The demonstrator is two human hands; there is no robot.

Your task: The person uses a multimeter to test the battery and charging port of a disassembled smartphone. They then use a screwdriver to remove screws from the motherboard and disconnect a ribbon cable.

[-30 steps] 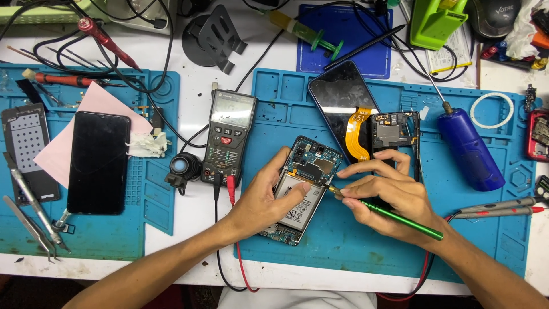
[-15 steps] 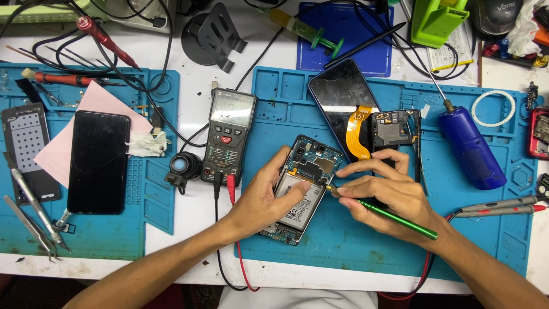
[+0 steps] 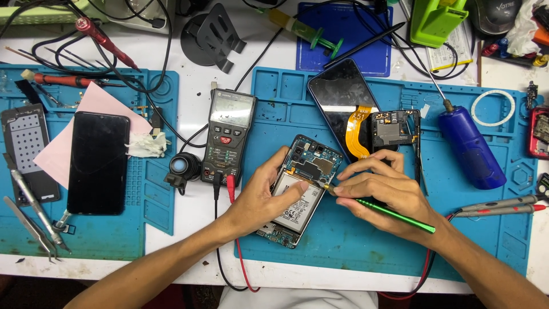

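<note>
An opened phone (image 3: 311,166) with its back removed lies on the right blue mat (image 3: 372,246), showing its circuit board and white battery (image 3: 299,201). My left hand (image 3: 264,197) rests on the phone's left side and battery, holding it in place. My right hand (image 3: 384,193) grips a thin green screwdriver (image 3: 394,214) like a pen. Its tip touches the phone's right edge, next to the battery's top corner. A detached screen (image 3: 342,103) with an orange flex cable (image 3: 358,134) and a small black board (image 3: 392,129) lies just behind my right hand.
A grey multimeter (image 3: 229,134) with red and black leads sits between the mats. On the left mat (image 3: 154,189) are a black phone (image 3: 98,162), pink paper, a perforated back plate (image 3: 28,149) and tweezers (image 3: 28,226). A blue cylinder tool (image 3: 472,149) and probes (image 3: 503,203) lie right.
Both hands stay on the opened phone; the green screwdriver's tip has barely shifted along the phone's right edge. Nothing else has moved.
</note>
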